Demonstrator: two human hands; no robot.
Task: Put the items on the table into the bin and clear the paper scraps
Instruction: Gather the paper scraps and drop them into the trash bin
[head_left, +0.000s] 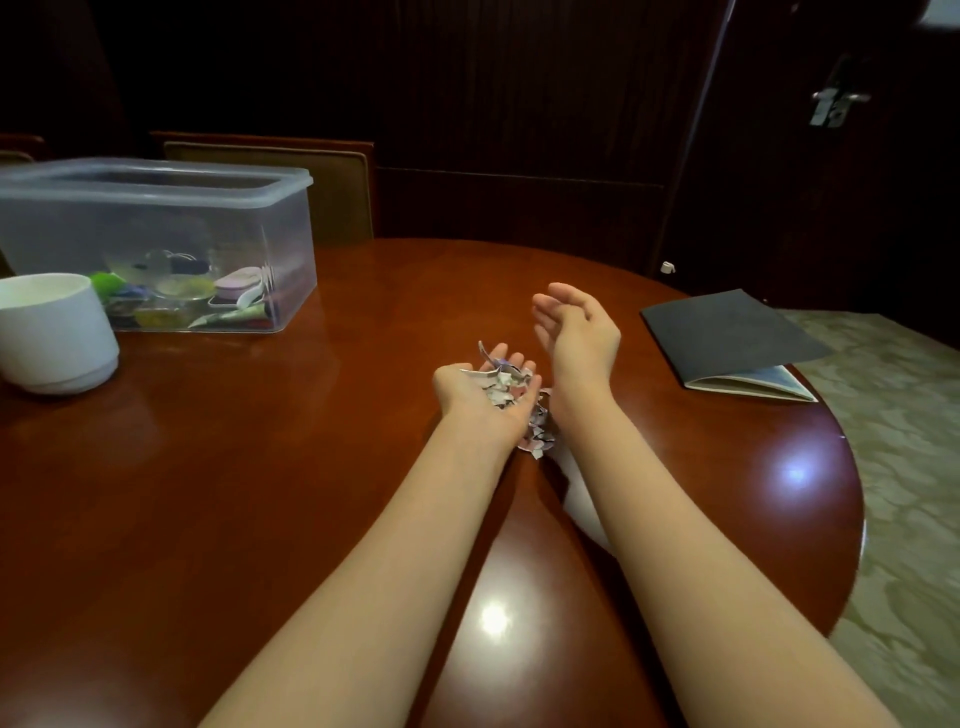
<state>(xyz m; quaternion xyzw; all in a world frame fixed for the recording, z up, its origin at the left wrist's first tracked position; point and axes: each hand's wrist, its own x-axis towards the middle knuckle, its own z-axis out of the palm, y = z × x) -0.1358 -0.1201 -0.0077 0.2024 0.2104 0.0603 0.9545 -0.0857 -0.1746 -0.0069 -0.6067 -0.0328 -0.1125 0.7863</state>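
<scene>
A clear rectangular plastic bin (104, 223) stands at the far left of the table, holding a jumble of small colourful items (192, 296); a white round cup (52, 332) sits just beside it. On the glossy reddish-brown wooden table (260, 467), the left hand (483, 387) lies palm up, fingers loosely curved together, cradling torn paper scraps (501, 384) – more scraps lie beneath its wrist. The right hand (576, 327) hovers near, fingers relaxed and close together, holding nothing. A dark-covered booklet (737, 338) rests at the right edge, above patterned carpet (909, 467).

Bin (156, 239) far left on table (260, 467), cup (52, 332) before it, booklet (737, 338) right
</scene>
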